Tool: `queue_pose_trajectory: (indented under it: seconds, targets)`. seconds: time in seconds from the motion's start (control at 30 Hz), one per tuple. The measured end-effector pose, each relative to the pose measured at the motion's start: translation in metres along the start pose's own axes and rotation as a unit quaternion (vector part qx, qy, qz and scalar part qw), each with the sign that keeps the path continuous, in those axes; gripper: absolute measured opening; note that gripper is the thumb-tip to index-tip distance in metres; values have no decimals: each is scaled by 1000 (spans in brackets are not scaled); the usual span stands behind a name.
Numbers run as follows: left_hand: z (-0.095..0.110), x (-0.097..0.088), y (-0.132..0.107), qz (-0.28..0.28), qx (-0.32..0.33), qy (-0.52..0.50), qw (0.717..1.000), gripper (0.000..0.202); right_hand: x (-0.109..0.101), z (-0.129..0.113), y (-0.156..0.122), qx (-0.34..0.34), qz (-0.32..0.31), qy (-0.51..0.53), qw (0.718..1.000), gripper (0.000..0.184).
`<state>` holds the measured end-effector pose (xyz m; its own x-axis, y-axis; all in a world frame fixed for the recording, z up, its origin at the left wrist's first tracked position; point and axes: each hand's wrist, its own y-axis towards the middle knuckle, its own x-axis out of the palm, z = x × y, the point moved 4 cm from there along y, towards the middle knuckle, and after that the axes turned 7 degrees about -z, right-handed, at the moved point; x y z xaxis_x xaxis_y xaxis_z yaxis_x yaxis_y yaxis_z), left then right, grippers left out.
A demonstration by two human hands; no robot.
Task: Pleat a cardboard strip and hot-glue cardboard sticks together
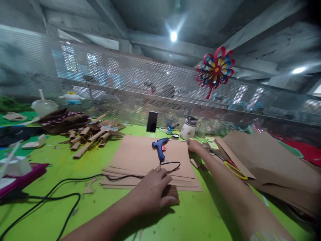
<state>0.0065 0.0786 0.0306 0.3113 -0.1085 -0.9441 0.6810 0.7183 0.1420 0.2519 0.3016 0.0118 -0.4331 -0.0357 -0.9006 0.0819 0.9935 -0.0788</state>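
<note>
My left hand (155,189) has its fingers and thumb around a small brown ribbed piece, perhaps corrugated cardboard (173,193), at the near edge of a stack of brown paper sheets (135,150). A blue glue gun (159,148) lies on the stack, its black cord running left under that hand. Stretched far forward, my right hand (195,146) is at the stack's far right corner, just in front of a white bottle (188,129). Its fingers look curled together; whatever they pinch is too small to make out. Small rolled paper pieces (194,163) lie near the right forearm.
Paper rolls (92,135) are heaped at left, by a purple power strip (22,179) and black cord (62,180). A phone (151,121) stands at the back, near a blue tape roll (170,130). Yellow-handled scissors (234,170) and large brown sheets (271,157) lie right.
</note>
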Motion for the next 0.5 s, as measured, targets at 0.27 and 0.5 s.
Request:
queue_pose_trajectory:
  seconds: [0.27,0.5]
  targets:
    - [-3,-14,-1,58,-4,-62,996,34,-45,20,-39,-60,42,216,974,36]
    - [-15,-13,9,118,14,-270,955,35,-58,-16,-153,-284,-109,486,819,39]
